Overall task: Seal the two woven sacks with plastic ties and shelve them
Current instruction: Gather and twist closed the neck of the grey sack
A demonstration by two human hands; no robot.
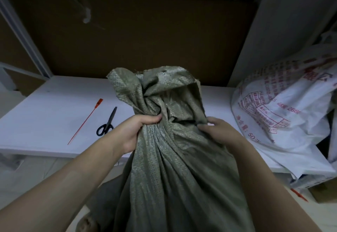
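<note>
A grey-green woven sack stands in front of the white shelf, its mouth bunched and twisted into a neck. My left hand grips the gathered neck from the left. My right hand pinches the cloth on the neck's right side. The open flaps of the mouth spread above both hands. A red plastic tie lies loose on the shelf to the left. A white woven sack with red print slumps on the shelf at the right. A second red tie shows low at the right.
Black-handled scissors lie on the shelf beside the red tie. A brown cardboard sheet backs the shelf. A cardboard box sits under the white sack at the right edge. A metal rack post runs along the left.
</note>
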